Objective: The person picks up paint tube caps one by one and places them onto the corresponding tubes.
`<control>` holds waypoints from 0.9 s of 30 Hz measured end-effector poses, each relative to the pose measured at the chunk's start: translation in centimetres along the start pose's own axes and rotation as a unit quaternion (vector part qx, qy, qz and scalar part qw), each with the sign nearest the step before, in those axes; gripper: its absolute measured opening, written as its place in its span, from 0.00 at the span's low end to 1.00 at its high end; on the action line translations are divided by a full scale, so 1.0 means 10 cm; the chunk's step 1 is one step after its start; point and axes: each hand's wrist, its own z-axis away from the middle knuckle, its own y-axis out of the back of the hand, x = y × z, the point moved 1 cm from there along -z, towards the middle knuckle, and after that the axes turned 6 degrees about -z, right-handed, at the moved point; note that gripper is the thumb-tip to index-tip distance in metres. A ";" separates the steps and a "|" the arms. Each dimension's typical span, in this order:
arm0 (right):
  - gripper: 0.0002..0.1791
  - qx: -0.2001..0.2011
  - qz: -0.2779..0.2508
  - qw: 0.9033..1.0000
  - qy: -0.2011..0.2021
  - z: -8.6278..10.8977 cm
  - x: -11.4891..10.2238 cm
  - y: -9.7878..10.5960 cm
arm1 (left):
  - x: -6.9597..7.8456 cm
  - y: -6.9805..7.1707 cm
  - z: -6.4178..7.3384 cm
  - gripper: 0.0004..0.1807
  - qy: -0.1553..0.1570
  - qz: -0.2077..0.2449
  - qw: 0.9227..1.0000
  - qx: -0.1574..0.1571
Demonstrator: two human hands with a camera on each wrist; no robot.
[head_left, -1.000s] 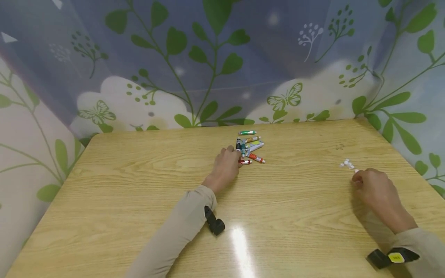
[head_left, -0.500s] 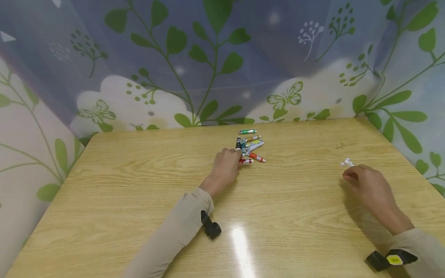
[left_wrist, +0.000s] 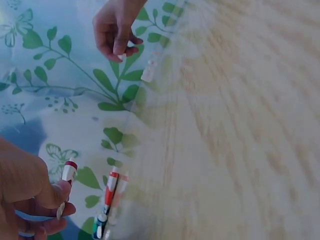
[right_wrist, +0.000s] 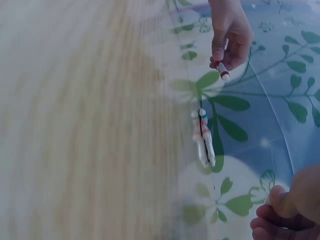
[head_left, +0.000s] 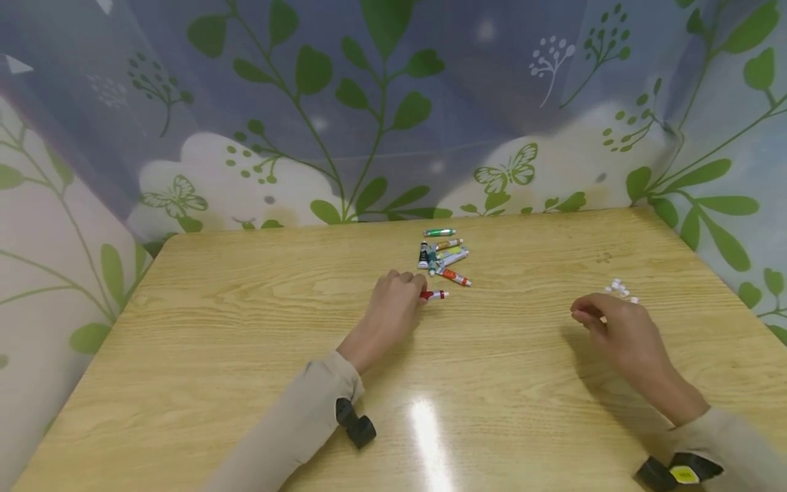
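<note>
My left hand (head_left: 392, 311) pinches a small paint tube (head_left: 438, 295) with a dark red band and a white cap, its cap end pointing right. In the left wrist view the tube (left_wrist: 68, 175) stands tilted between thumb and fingers. My right hand (head_left: 627, 335), over the right part of the table, pinches a small white piece (left_wrist: 122, 57) between thumb and fingertips, mostly hidden by them. Beyond that hand lie several small white pieces (head_left: 617, 285), apparently caps. A cluster of paint tubes lies past my left hand, among them a black tube (head_left: 423, 255) and an orange-red tube (head_left: 456, 277).
A green tube (head_left: 439, 233) lies by the far edge of the wooden table (head_left: 522, 410). Gold, yellow and pale tubes overlap in the cluster. A leaf-patterned cloth (head_left: 393, 137) hangs behind the table and along its sides.
My left hand has drawn the red tube toward me, away from the cluster. My right hand has moved left from the white pieces with a small one in its fingers.
</note>
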 end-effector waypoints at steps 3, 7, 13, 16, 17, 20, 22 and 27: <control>0.09 0.015 -0.023 0.999 0.029 -0.03 -0.11 -0.04 | 0.03 0.08 0.07 0.06 -0.006 0.003 1.000 0.007; 0.12 0.023 -0.082 0.995 0.055 -0.05 -0.23 -0.08 | 0.09 0.18 0.18 0.06 -0.023 -0.007 1.000 0.010; 0.13 0.013 -0.200 0.979 0.041 -0.03 -0.43 -0.13 | 0.18 0.30 0.34 0.06 -0.050 -0.015 0.999 0.014; 0.13 0.011 -0.257 0.966 0.034 -0.03 -0.54 -0.16 | 0.21 0.35 0.41 0.05 -0.056 -0.013 0.998 0.023; 0.13 0.012 -0.274 0.961 0.034 -0.03 -0.58 -0.18 | 0.22 0.36 0.43 0.05 -0.058 -0.011 0.998 0.028; 0.14 0.014 -0.314 0.948 0.050 -0.05 -0.69 -0.21 | 0.25 0.41 0.48 0.05 -0.067 -0.005 0.997 0.046; 0.15 0.016 -0.327 0.943 0.062 -0.07 -0.76 -0.24 | 0.27 0.45 0.51 0.05 -0.074 0.000 0.996 0.054; 0.16 0.015 -0.338 0.938 0.076 -0.09 -0.92 -0.30 | 0.32 0.52 0.59 0.06 -0.082 0.005 0.995 0.061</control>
